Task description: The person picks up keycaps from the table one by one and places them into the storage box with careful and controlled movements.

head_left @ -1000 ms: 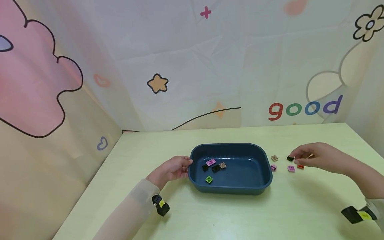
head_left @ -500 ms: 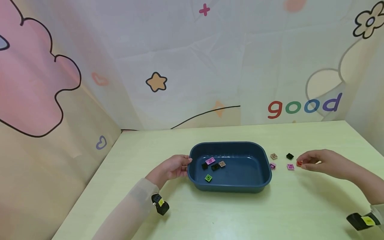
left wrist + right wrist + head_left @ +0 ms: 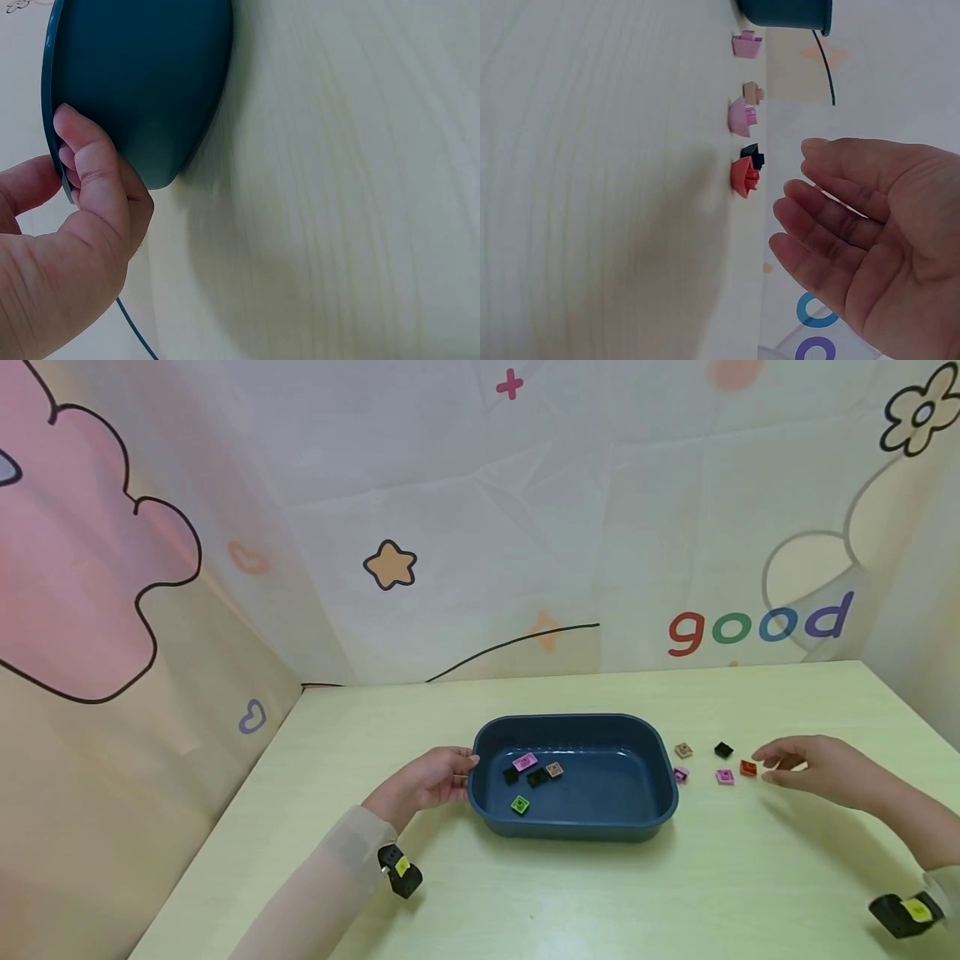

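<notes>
My left hand (image 3: pixel 435 781) grips the left rim of the blue tray (image 3: pixel 577 827); in the left wrist view the thumb and fingers of that hand (image 3: pixel 82 202) pinch the tray wall (image 3: pixel 142 75). My right hand (image 3: pixel 832 768) hovers just right of the red piece (image 3: pixel 747 768), holding nothing. In the right wrist view its fingers (image 3: pixel 810 217) are relaxed and apart from the red piece (image 3: pixel 742 176). Beside that piece lie a black piece (image 3: pixel 723 750), a pink piece (image 3: pixel 724 777), a tan piece (image 3: pixel 683 750) and another pink piece (image 3: pixel 680 775) near the tray.
Inside the tray lie a pink piece (image 3: pixel 525 762), a tan piece (image 3: pixel 554 769), a green piece (image 3: pixel 520 805) and two black pieces (image 3: pixel 537 777). A printed cloth (image 3: pixel 450 510) stands behind the pale table (image 3: pixel 487 893).
My right hand moved from the black piece to the red one, touched it, then drew slightly right, off it. The red piece now shows fully. My left hand keeps its grip on the tray.
</notes>
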Motion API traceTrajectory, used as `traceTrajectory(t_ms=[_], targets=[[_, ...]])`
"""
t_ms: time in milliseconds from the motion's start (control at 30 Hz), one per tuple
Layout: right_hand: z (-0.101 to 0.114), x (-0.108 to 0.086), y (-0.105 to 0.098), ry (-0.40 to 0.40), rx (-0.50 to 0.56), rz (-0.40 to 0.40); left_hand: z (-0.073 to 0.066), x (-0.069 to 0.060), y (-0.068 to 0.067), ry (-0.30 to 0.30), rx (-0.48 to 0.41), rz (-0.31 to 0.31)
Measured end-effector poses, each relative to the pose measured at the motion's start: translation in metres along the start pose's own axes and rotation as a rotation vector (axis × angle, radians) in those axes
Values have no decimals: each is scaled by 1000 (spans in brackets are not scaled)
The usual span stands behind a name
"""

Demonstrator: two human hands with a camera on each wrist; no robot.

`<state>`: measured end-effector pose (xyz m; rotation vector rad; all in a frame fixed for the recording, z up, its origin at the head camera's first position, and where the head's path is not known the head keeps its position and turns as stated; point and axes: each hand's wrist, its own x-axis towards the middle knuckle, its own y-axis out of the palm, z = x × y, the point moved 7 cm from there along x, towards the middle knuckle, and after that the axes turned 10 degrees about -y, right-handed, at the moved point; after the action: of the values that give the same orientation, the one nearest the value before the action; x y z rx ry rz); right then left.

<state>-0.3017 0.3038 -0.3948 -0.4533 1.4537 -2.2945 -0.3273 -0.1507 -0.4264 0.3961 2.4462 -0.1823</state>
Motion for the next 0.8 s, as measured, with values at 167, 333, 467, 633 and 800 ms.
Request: traceTrajectory(t_ms=[167, 333, 467, 633, 800], targets=[[-6, 2, 3, 3, -25, -1, 0, -1, 0, -6, 0, -4], [-9, 5, 7, 9, -20, 15, 0, 0, 0, -3, -2, -3], [-10, 9, 10, 0, -21, 29, 0, 0, 0, -10, -5, -8], [-12, 13, 14, 11, -11, 47, 1, 0, 0, -13, -8, -9], [-16, 17, 17, 40, 8, 63, 1, 1, 0, -3, -7, 4]])
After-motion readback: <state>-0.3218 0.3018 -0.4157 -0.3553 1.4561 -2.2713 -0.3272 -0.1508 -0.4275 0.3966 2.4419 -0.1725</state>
